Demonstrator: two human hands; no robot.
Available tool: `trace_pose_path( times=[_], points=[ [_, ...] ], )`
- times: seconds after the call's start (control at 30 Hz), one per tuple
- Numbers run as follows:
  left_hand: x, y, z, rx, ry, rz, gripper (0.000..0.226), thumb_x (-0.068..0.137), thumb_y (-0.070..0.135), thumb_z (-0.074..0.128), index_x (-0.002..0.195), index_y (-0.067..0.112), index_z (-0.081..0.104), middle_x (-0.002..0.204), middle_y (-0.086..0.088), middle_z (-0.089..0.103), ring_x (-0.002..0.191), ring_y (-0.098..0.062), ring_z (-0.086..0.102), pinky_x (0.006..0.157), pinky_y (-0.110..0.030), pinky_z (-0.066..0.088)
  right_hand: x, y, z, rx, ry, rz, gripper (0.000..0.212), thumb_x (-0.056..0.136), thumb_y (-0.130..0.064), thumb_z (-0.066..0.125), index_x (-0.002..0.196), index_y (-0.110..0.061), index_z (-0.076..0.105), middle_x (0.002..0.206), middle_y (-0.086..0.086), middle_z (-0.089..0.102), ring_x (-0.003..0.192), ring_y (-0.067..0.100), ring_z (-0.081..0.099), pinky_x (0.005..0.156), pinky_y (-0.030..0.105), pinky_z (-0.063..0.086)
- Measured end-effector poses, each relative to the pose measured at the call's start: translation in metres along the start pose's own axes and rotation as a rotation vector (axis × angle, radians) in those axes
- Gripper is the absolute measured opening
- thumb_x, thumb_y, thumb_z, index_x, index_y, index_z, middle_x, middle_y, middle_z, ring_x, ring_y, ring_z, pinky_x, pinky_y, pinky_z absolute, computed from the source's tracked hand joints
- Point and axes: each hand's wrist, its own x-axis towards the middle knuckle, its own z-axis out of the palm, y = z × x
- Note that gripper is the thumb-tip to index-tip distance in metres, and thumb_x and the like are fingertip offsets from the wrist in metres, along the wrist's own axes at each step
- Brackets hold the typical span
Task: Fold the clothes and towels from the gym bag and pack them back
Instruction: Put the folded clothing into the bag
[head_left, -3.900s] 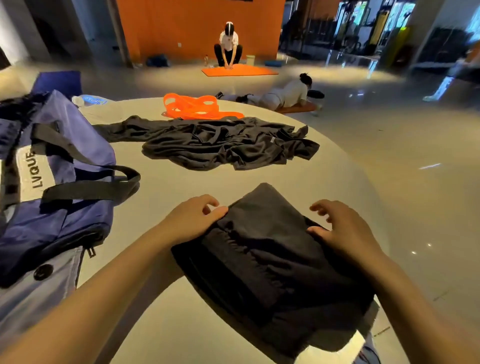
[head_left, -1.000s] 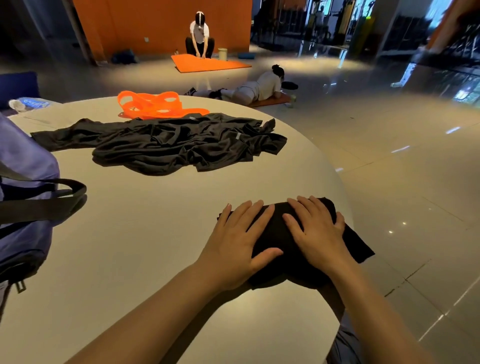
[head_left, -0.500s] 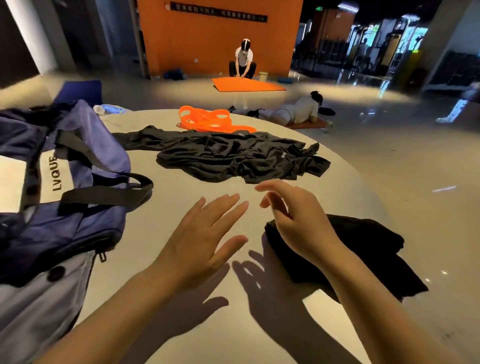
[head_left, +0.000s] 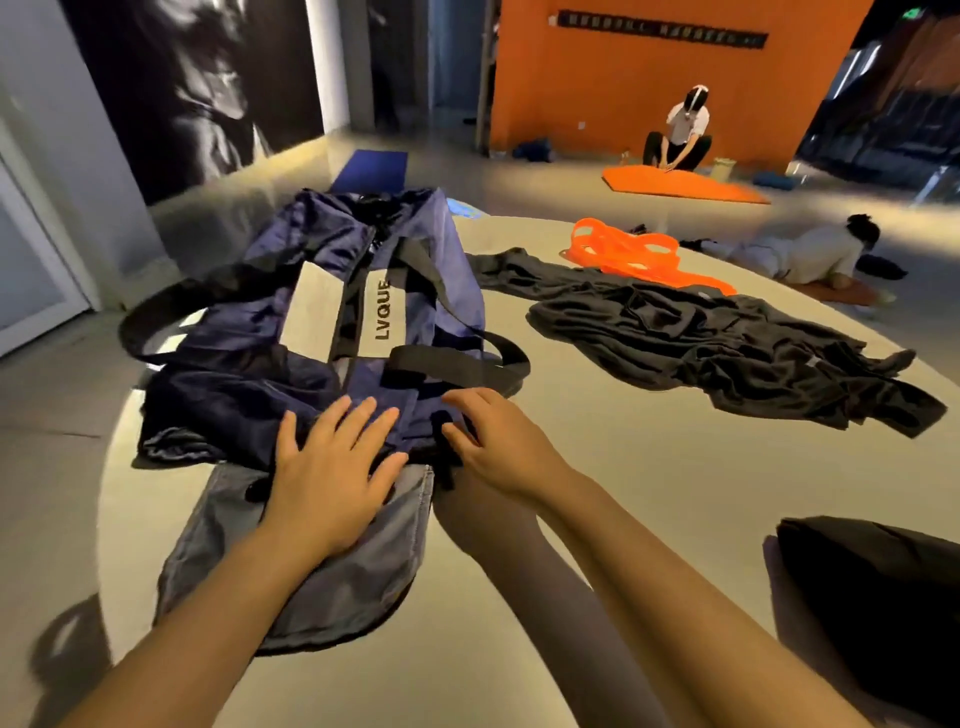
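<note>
You face an orange wall (head_left: 613, 88) beyond the far edge of the round pale tabletop (head_left: 649, 467), with a dark sign strip (head_left: 660, 28) across its top. The glossy floor (head_left: 519, 176) carries an orange mat (head_left: 680, 184) and a blue mat (head_left: 371, 169). A white pillar (head_left: 332, 62) stands left of the wall.

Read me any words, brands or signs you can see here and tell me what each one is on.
"LVQUE": black letters running up the pale panel on top of the navy gym bag.
Dark sign strip high on the orange wall: lettering too blurred to read.
Green sign at the top right corner: too small to read.
</note>
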Motion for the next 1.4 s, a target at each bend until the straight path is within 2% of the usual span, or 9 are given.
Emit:
trace_pose_path(
  times=[0.17,0.3,0.63,0.8,0.97,1.07,1.2,1.33,1.4],
  points=[
    [0.0,-0.003,0.005,0.022,0.001,-0.002,0.057,0.089,0.053,0.03,0.125,0.023,0.063,0.128,-0.004,0.063,0.118,-0.026,0.059,0.095,-0.063,0.04,0.003,0.008,0.029,-0.053,0.084,0.017,0.03,0.103,-0.037,0.032,0.106,-0.02,0.057,0.104,0.001,0.062,0.084,0.017,0.049,0.081,0.03,0.032],
    [-0.002,0.004,0.007,0.045,0.023,0.018,0.054,0.088,0.051,0.032,0.121,0.025,0.066,0.123,-0.002,0.066,0.113,-0.024,0.062,0.093,-0.06,0.043,-0.011,0.01,0.026,-0.105,0.044,0.06,0.03,0.102,-0.034,0.034,0.119,-0.021,0.054,0.12,-0.001,0.058,0.108,0.019,0.051,0.106,0.038,0.026],
    [-0.067,0.074,0.0,-0.017,0.103,0.177,0.055,0.087,0.049,0.035,0.126,0.021,0.063,0.126,-0.007,0.063,0.114,-0.026,0.061,0.094,-0.059,0.044,-0.123,0.023,0.0,-0.122,0.001,0.148,0.065,0.089,-0.054,0.011,0.146,-0.03,0.033,0.151,-0.011,0.034,0.136,0.009,0.033,0.113,0.024,0.009],
    [-0.124,0.12,-0.011,-0.102,0.07,0.256,0.055,0.088,0.051,0.037,0.128,0.024,0.061,0.131,-0.003,0.06,0.118,-0.022,0.058,0.096,-0.054,0.044,-0.204,0.029,-0.015,-0.146,0.081,0.182,0.058,0.09,-0.053,0.026,0.139,-0.029,0.047,0.14,-0.01,0.049,0.122,0.013,0.05,0.102,0.028,0.03],
    [-0.166,0.157,-0.022,-0.115,0.014,0.289,0.054,0.088,0.051,0.038,0.127,0.023,0.062,0.129,-0.003,0.062,0.115,-0.022,0.059,0.095,-0.054,0.045,-0.263,0.037,-0.037,-0.044,-0.037,0.217,0.05,0.085,-0.049,0.031,0.135,-0.05,0.027,0.134,-0.031,0.025,0.119,-0.02,0.017,0.115,0.027,0.018],
    [-0.183,0.162,-0.031,-0.144,-0.032,0.394,0.054,0.087,0.054,0.039,0.124,0.025,0.064,0.125,0.001,0.064,0.111,-0.02,0.062,0.096,-0.051,0.043,-0.286,0.028,-0.04,-0.027,0.054,0.223,0.053,0.082,-0.049,0.034,0.13,-0.036,0.053,0.123,-0.025,0.048,0.115,-0.005,0.04,0.105,0.037,0.038],
    [-0.173,0.143,-0.061,-0.392,0.076,0.435,0.042,0.087,0.06,0.041,0.118,0.04,0.06,0.116,0.023,0.062,0.11,0.004,0.053,0.11,-0.048,0.02,-0.283,0.01,-0.052,-0.024,0.373,0.194,0.034,0.085,-0.045,0.044,0.108,-0.03,0.065,0.1,-0.023,0.061,0.092,0.0,0.056,0.072,0.014,0.047],
    [-0.09,0.11,-0.083,-0.342,0.323,0.264,0.045,0.084,0.053,0.046,0.118,0.028,0.064,0.131,0.003,0.056,0.123,-0.018,0.049,0.108,-0.054,0.024,-0.224,0.002,-0.065,-0.068,0.46,0.218,0.043,0.09,-0.047,0.054,0.131,-0.031,0.049,0.128,-0.011,0.052,0.109,0.009,0.052,0.087,0.027,0.047],
    [-0.039,0.098,-0.081,-0.296,0.237,0.13,0.05,0.085,0.052,0.049,0.128,0.029,0.058,0.144,-0.006,0.043,0.134,-0.028,0.038,0.109,-0.056,0.024,-0.181,0.011,-0.07,-0.126,0.381,0.295,0.062,0.088,-0.051,0.056,0.142,-0.035,0.032,0.145,-0.003,0.036,0.124,0.02,0.045,0.096,0.039,0.045]
  ],
)
